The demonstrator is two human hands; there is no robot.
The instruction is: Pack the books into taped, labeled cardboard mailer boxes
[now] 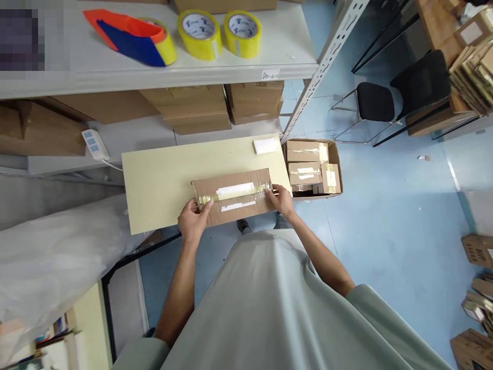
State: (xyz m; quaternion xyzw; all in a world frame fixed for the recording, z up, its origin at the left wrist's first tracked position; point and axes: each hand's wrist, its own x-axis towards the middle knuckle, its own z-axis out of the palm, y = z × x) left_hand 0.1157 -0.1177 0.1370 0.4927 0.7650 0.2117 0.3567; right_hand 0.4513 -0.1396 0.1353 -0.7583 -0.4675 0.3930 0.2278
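A long brown cardboard box lies at the front edge of a pale yellow board. Clear yellowish tape runs along its middle, with torn white label strips on either side. Gripping its left end is my left hand, thumb on the upper face and fingers round the end. My right hand holds the other end in the same way, thumb near the tape. A small stack of white paper slips rests on the board beyond the box.
An open carton packed with several taped boxes stands right of the board. On the shelf above sit two yellow tape rolls and an orange-and-blue tape dispenser. A white power strip is left; a black chair stands at the right.
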